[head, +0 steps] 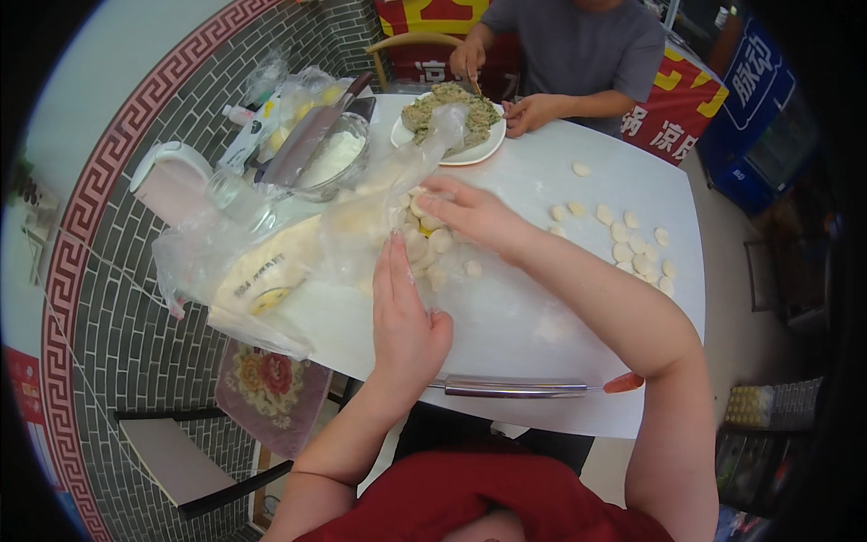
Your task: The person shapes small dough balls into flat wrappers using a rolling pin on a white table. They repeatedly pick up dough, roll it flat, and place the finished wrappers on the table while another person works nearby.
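Note:
My left hand (406, 308) has its fingers stretched out against the lower edge of a clear plastic bag (355, 220), by a heap of pale dough pieces (440, 240). My right hand (464, 206) lies over the upper part of this heap, its fingers on some pieces and the bag's edge; whether it grips any cannot be told. Dough lies under the bag, partly hidden. Flattened dough rounds (637, 244) are scattered at the right. A metal rolling pin (516, 387) with a red handle lies along the near table edge.
Across the white table (535, 284), a person (576, 54) works at a plate (498, 143) of green-flecked filling (433, 112). At the left stand a glass bowl of flour (335, 159) with a cleaver (308, 146) across it, a glass jar (240, 200) and a pink pitcher (173, 183).

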`<state>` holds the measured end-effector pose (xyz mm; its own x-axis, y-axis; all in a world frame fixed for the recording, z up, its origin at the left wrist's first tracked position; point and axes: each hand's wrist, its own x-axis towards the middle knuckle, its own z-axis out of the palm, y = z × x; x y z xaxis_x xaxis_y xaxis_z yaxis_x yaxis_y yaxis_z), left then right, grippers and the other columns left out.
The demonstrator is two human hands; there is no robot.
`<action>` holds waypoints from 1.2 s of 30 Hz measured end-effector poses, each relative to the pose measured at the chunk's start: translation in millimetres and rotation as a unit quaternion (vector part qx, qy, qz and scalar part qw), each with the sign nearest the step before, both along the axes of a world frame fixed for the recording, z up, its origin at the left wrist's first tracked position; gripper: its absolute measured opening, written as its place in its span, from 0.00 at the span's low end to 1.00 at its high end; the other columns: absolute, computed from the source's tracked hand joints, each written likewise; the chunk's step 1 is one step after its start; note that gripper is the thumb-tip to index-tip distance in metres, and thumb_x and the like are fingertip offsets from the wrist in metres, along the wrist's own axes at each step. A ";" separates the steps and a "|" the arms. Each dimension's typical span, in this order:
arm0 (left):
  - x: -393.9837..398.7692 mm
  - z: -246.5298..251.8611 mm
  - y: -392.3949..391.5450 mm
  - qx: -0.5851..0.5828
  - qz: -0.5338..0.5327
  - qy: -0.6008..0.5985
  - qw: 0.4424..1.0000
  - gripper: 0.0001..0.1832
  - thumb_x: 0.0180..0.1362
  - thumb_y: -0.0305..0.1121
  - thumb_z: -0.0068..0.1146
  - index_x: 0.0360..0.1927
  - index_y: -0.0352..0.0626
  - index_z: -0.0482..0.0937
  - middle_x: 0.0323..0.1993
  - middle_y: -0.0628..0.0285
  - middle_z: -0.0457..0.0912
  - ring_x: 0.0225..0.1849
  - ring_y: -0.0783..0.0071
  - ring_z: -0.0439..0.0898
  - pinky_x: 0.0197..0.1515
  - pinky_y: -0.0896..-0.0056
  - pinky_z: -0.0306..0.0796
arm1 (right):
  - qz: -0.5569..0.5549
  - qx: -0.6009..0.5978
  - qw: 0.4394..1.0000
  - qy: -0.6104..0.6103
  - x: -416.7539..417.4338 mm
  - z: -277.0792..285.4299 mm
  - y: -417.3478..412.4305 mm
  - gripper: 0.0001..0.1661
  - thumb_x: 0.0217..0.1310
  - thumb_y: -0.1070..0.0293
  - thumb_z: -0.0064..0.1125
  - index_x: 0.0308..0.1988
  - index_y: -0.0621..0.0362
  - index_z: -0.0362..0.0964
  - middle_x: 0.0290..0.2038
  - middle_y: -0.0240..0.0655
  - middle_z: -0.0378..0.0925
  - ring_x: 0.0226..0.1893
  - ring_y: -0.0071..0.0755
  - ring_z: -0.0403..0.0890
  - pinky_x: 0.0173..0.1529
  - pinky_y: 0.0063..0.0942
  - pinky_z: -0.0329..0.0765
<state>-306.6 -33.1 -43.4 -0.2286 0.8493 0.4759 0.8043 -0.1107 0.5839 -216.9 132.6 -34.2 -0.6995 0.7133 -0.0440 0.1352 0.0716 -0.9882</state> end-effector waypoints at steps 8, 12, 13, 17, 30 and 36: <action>-6.0 5.7 -3.1 0.002 0.015 -0.029 0.999 0.44 0.42 0.18 0.49 0.69 0.26 0.51 0.66 0.38 0.59 0.69 0.42 0.60 0.71 0.57 0.53 | 0.028 0.394 0.906 -0.149 36.5 -77.2 43.3 0.38 0.50 0.48 0.68 0.57 0.55 0.70 0.54 0.47 0.71 0.59 0.48 0.70 0.62 0.41 0.66; -15.6 4.3 -10.8 0.009 0.000 -0.038 0.999 0.44 0.43 0.18 0.49 0.69 0.27 0.52 0.66 0.39 0.60 0.69 0.43 0.60 0.71 0.58 0.54 | 0.075 0.502 0.847 -0.161 53.7 -65.7 0.1 0.37 0.50 0.49 0.68 0.56 0.52 0.69 0.54 0.44 0.68 0.59 0.48 0.67 0.61 0.46 0.62; -15.4 4.9 -12.9 0.002 -0.006 -0.054 0.999 0.44 0.43 0.18 0.49 0.69 0.27 0.52 0.66 0.39 0.60 0.69 0.43 0.60 0.71 0.58 0.54 | 0.071 0.514 0.839 -0.164 59.8 -64.8 -3.7 0.36 0.50 0.49 0.68 0.56 0.52 0.69 0.54 0.43 0.67 0.59 0.47 0.67 0.61 0.46 0.62; -7.1 -2.0 -17.3 -0.019 -0.034 -0.043 0.998 0.44 0.43 0.18 0.49 0.69 0.28 0.52 0.66 0.39 0.60 0.69 0.41 0.60 0.71 0.57 0.54 | 0.051 0.505 0.828 -0.239 73.5 -59.4 -10.2 0.27 0.49 0.57 0.67 0.48 0.54 0.71 0.47 0.43 0.69 0.52 0.49 0.70 0.54 0.44 0.68; 2.3 -7.5 -10.1 -0.015 -0.049 0.026 0.998 0.44 0.40 0.17 0.48 0.68 0.25 0.53 0.65 0.34 0.60 0.67 0.37 0.60 0.70 0.52 0.55 | -0.042 0.032 0.998 -0.030 21.0 -14.5 -13.4 0.20 0.55 0.54 0.64 0.42 0.57 0.79 0.43 0.43 0.78 0.39 0.45 0.80 0.45 0.38 0.77; 3.3 -4.1 -7.2 -0.015 -0.052 0.024 0.998 0.44 0.40 0.16 0.48 0.67 0.25 0.54 0.64 0.34 0.61 0.66 0.37 0.61 0.69 0.52 0.56 | -0.205 0.432 0.774 -0.414 94.1 -29.5 36.7 0.29 0.61 0.50 0.59 0.56 0.56 0.71 0.53 0.45 0.73 0.53 0.42 0.74 0.51 0.35 0.75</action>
